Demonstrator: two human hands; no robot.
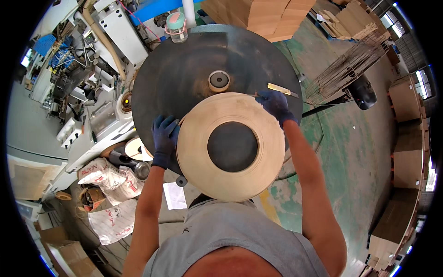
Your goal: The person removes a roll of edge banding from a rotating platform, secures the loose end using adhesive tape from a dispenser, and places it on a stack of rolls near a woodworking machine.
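Note:
A big ring-shaped roll of tan banding strip [194, 147], wound in flat layers around a wide hole, lies on the near part of a dark round table [157, 69]. Both my hands wear dark blue gloves. At the roll's left rim, my left hand [164, 136] is open, its fingers pointing away from me and its inner side against the roll. My right hand [275, 105] is closed at the far right rim, where a thin piece of strip reaches its fingertips. Just beyond that hand is a yellow-handled cutter knife [279, 88].
A round hub [219, 81] stands up mid-table, beyond the roll. A clear bottle with a green lid [176, 27] is at the far left edge. Machinery [104, 120] flanks the left; white sacks [110, 180] lie below it. A wire rack [346, 69] and cartons [406, 152] are right.

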